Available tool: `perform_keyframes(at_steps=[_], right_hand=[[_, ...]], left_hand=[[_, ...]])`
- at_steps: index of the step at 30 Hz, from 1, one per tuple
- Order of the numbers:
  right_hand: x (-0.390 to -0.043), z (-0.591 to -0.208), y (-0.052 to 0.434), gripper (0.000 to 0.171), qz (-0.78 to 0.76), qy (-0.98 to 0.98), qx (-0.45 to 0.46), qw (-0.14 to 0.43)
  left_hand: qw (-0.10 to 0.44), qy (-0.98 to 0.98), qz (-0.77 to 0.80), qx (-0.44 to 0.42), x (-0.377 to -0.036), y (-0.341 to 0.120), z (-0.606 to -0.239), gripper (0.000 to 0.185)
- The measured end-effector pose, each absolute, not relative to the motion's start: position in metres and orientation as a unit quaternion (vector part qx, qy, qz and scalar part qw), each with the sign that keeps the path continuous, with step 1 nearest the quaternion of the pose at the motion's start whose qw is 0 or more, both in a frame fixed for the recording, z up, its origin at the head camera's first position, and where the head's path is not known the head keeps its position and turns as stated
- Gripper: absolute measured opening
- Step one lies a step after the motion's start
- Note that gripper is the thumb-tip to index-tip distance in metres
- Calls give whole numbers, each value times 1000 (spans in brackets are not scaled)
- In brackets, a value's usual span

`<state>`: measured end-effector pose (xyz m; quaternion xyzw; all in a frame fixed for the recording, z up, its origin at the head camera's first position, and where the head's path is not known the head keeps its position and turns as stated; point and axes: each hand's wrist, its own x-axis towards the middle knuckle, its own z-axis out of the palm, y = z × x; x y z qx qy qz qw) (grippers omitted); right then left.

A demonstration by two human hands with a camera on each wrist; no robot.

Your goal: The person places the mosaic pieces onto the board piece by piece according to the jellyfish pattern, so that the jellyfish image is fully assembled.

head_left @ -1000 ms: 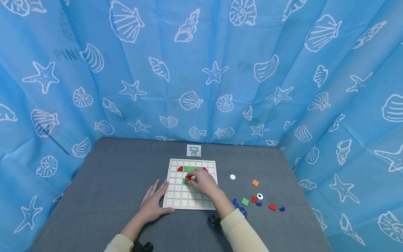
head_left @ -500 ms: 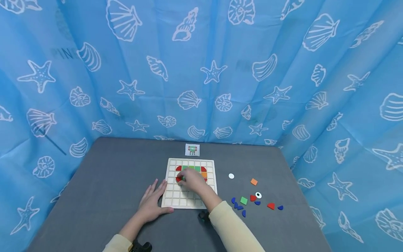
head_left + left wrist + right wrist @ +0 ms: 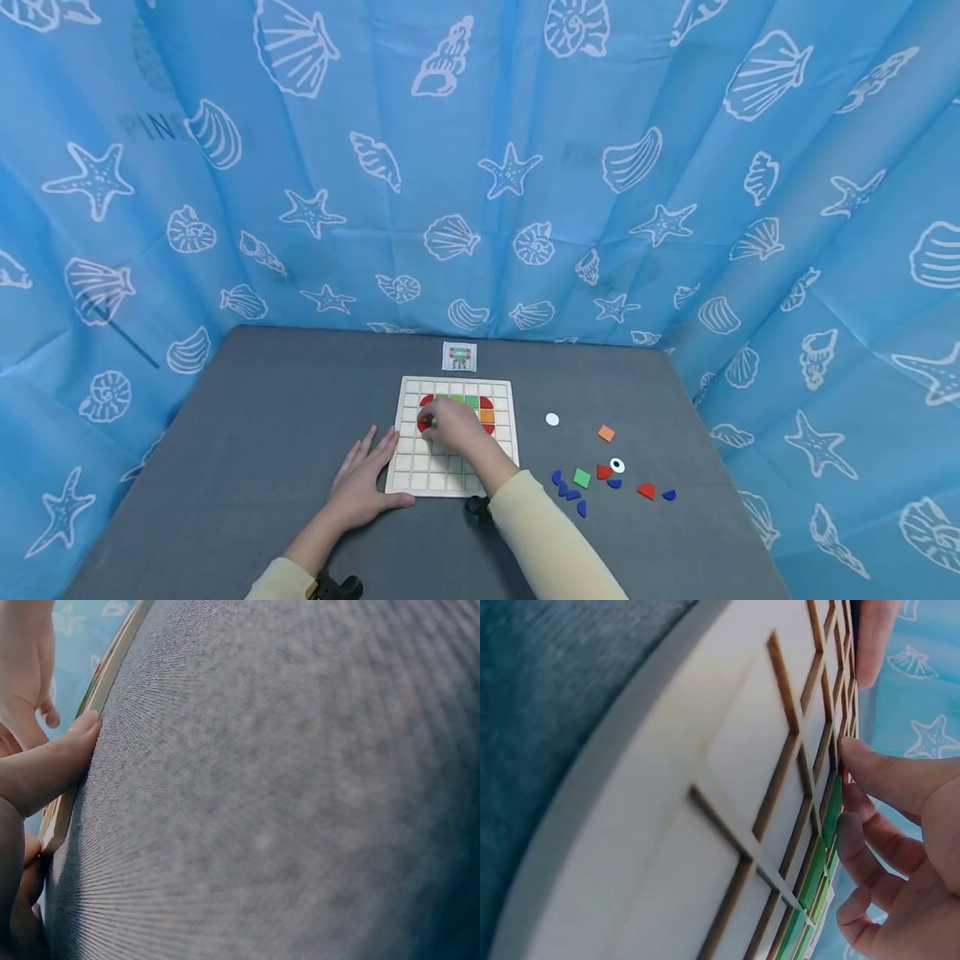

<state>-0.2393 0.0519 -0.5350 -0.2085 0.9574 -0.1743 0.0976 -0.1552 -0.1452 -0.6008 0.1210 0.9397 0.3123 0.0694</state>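
Observation:
A pale wooden grid board (image 3: 420, 481) lies on the grey table. My left hand (image 3: 363, 483) rests at its near left corner, fingers along the left side and thumb (image 3: 56, 765) against the near edge. Over the left part of the grid, my right hand (image 3: 457, 429) pinches a red quarter-round tile (image 3: 423, 427) between thumb and index finger. In the right wrist view this tile sits low at the grid, beside green tiles (image 3: 831, 814). Red corner tiles, a green row (image 3: 471, 402) and an orange square (image 3: 487, 416) lie on the board; the hand hides the middle ones.
A small pattern card (image 3: 459, 357) lies behind the board. Loose tiles lie to the right: a white disc (image 3: 552, 419), an orange square (image 3: 606, 433), a green square (image 3: 582, 477), red pieces (image 3: 647, 491) and several blue half-rounds (image 3: 573, 495). A shell-print curtain (image 3: 450, 167) hangs behind.
My right hand has moved left across the board with the red tile, from beside the green tiles to the left end of their row. The left hand stays in place.

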Motion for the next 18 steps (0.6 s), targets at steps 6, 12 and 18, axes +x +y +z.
perform_keyframes(at_steps=[6, 12, 18], right_hand=[[-239, -535, 57, 25, -190, 957, -199, 93], [-233, -530, 67, 24, -219, 951, -207, 75], [-223, -518, 79, 24, -247, 946, -203, 61]], left_hand=[[79, 940, 309, 121, -156, -144, -601, 117], [74, 940, 308, 124, -155, -144, -601, 118], [66, 943, 303, 120, -154, -143, -600, 118]])
